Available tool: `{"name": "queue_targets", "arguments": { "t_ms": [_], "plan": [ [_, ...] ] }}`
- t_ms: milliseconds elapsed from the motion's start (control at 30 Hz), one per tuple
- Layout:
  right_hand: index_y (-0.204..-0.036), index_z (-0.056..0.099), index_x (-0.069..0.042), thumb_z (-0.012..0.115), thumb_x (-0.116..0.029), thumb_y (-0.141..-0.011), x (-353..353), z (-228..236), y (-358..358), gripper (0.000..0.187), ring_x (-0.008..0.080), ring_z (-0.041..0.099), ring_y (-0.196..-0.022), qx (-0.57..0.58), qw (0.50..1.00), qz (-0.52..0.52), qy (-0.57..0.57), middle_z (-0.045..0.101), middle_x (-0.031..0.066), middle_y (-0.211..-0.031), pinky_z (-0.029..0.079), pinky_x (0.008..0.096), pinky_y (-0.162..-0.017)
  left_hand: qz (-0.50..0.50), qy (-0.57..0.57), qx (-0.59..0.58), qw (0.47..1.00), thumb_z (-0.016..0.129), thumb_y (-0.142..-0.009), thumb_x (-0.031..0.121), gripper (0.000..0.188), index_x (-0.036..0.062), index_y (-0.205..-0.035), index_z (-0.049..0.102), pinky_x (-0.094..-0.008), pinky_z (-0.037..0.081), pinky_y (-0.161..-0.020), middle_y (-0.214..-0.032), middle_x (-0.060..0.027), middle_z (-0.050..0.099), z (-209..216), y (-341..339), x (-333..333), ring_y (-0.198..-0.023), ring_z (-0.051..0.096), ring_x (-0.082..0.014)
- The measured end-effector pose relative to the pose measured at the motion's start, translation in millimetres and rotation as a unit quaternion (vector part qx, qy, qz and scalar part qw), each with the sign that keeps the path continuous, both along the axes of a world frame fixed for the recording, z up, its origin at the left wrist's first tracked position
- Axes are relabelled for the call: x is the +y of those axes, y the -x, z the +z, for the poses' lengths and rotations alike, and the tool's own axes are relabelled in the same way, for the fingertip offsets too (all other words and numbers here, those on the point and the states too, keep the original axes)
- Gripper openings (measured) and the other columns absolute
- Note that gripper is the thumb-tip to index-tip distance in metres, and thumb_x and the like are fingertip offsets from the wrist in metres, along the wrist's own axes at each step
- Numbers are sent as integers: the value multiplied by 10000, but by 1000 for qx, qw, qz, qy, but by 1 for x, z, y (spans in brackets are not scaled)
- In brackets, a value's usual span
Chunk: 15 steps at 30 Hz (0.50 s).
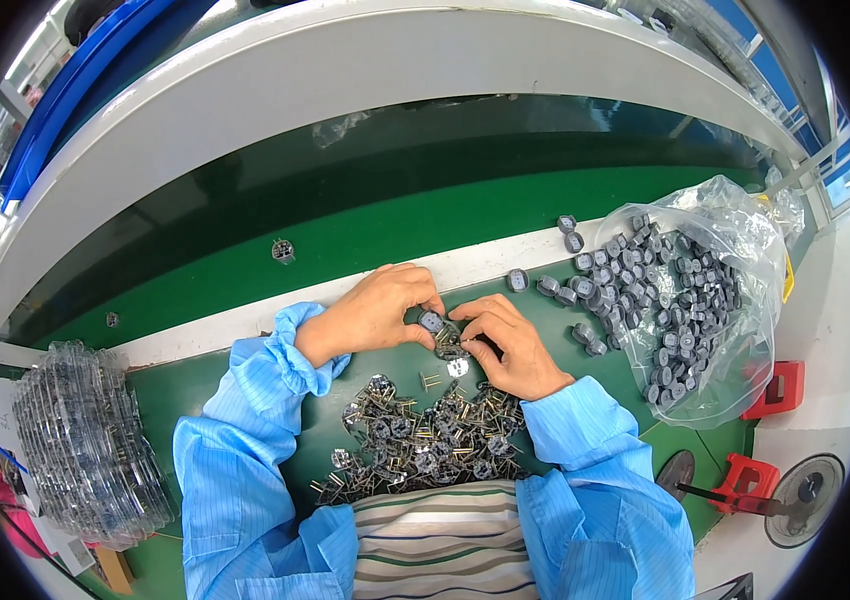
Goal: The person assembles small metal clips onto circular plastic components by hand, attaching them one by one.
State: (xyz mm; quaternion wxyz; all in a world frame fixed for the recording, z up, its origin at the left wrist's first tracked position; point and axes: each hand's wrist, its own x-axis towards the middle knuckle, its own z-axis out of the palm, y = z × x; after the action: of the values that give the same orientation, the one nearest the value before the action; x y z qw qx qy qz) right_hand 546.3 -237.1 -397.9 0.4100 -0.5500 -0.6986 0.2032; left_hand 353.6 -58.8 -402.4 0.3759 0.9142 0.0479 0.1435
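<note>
My left hand (pixel 381 308) pinches a small grey plastic housing (pixel 432 322) between thumb and fingers. Against it, my right hand (pixel 511 348) grips a metal-and-dark pronged part (pixel 449 346) with its fingertips. The two pieces touch; whether they are joined I cannot tell. Just below the fingers lies a loose shiny part (pixel 458 368), with a pair of brass pins (pixel 430 381) beside it. A heap of pronged metal parts (pixel 425 440) spreads over the green table between my forearms and my body.
Many grey housings (pixel 690 330) spill from a clear plastic bag (pixel 760 350) on the right. Stacked clear trays (pixel 95 445) stand at the left. Beyond a white rail (pixel 480 262) runs a green belt (pixel 365 225) carrying a finished-looking unit (pixel 284 251). Red holders (pixel 745 484) sit at the right edge.
</note>
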Motion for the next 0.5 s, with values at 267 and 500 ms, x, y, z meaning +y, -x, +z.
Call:
{"name": "queue_targets", "arguments": {
  "t_ms": [267,500],
  "plan": [
    [-990,632,-9,721,24,-935,-6,2,2,110,258,691,-979,124,990,22,69,716,133,-1127,553,379,-865,13,19,10,1000,950,-721,260,411,75,-1024,742,-424,514,-887,-947,-62,682,5,0,1,-970,658,-278],
    [-1015,681,-37,718,-4,-963,-10,-7,5,72,139,637,-795,260,952,51,153,702,57,-971,500,284,-700,42,6,20,999,931,-760,285,445,71,-1102,744,-437,529,-881,-1075,-73,679,-1,3,2,-1046,652,-303]
  ]
}}
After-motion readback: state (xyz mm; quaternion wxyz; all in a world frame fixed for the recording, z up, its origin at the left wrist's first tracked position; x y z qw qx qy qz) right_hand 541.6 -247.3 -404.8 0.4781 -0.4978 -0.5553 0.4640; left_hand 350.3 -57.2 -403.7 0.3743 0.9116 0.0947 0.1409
